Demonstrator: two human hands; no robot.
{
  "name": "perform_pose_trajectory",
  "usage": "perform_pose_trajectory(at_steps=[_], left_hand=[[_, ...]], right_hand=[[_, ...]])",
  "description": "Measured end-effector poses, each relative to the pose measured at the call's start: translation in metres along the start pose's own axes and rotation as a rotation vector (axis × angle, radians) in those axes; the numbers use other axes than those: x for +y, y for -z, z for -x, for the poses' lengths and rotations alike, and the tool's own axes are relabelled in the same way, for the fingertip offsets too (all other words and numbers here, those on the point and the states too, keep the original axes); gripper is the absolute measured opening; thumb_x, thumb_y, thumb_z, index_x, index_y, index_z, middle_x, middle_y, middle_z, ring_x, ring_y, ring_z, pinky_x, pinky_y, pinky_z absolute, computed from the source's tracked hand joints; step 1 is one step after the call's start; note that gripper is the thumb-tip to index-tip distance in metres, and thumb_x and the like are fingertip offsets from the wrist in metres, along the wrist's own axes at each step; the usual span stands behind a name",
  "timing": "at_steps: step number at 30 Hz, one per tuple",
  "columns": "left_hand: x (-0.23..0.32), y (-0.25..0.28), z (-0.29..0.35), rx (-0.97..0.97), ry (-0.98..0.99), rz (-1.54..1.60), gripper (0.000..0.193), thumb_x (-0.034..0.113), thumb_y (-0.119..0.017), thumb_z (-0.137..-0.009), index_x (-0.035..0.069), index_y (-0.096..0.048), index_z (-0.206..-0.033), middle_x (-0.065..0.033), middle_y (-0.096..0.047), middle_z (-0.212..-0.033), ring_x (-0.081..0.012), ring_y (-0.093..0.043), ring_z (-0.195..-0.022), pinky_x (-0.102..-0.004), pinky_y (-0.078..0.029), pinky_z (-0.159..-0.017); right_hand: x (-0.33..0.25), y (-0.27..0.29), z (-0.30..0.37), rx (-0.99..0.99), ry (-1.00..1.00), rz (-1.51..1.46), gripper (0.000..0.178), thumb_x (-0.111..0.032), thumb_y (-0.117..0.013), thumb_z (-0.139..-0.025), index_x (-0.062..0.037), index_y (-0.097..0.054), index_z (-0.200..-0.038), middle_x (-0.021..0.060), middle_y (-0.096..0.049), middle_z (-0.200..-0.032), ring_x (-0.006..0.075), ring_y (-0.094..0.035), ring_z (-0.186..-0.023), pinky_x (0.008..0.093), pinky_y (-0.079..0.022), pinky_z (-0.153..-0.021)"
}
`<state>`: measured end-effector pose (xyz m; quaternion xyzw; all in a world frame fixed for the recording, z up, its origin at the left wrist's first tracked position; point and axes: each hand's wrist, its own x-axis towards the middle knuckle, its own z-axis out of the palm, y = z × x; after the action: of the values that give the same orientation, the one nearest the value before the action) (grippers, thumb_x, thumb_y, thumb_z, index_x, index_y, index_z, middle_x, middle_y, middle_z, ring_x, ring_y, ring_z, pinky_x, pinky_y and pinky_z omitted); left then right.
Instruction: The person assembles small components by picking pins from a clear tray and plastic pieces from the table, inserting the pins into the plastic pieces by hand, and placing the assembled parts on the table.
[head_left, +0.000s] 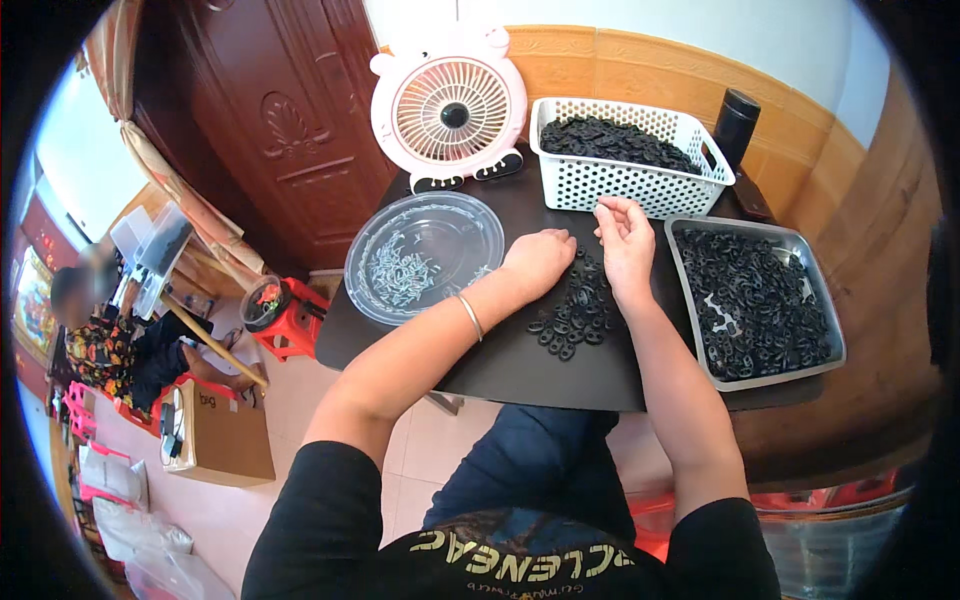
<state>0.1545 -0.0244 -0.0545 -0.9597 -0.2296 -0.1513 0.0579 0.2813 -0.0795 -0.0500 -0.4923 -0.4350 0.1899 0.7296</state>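
Observation:
A loose pile of small black oval ring-shaped parts lies on the dark table between my arms. My left hand rests at the pile's far left edge, its fingers curled down and closed; their tips are hidden. Just right of it, my right hand is raised a little above the table with thumb and fingers pinched together. Whatever it holds is too small to make out. Left of my left hand sits a round clear plastic dish with many small thin whitish pieces in it.
A metal tray full of black parts stands at the right. Behind my hands are a white perforated basket of black parts, a dark cylinder and a pink fan. A person sits far left beyond a cardboard box.

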Motion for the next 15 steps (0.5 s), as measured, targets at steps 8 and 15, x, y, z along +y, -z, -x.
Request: perform_pose_trajectory(at_steps=[8,15], left_hand=[[0.002,0.008,0.008,0.054,0.023,-0.132,0.018,0.005,-0.056,-0.067,0.001,-0.055,-0.084,-0.0108,-0.055,-0.081,-0.0254,-0.057,-0.08,-0.0336,-0.05,-0.067],[-0.011,0.026,0.016,0.054,0.327,1.021,0.021,-0.002,-0.059,-0.074,0.001,-0.058,-0.095,-0.0101,-0.061,-0.076,-0.0171,-0.061,-0.068,-0.0248,-0.05,-0.063]], right_hand=[[0.003,-0.002,-0.004,-0.043,-0.008,-0.022,0.011,-0.007,-0.058,-0.082,-0.0003,-0.057,-0.091,0.0044,-0.06,-0.083,0.0072,-0.056,-0.067,0.0211,-0.048,-0.059],[-0.002,-0.004,0.002,-0.136,-0.07,-0.025,0.01,-0.005,-0.057,-0.082,0.0001,-0.057,-0.091,0.0051,-0.06,-0.083,0.0098,-0.059,-0.069,0.0216,-0.048,-0.061]])
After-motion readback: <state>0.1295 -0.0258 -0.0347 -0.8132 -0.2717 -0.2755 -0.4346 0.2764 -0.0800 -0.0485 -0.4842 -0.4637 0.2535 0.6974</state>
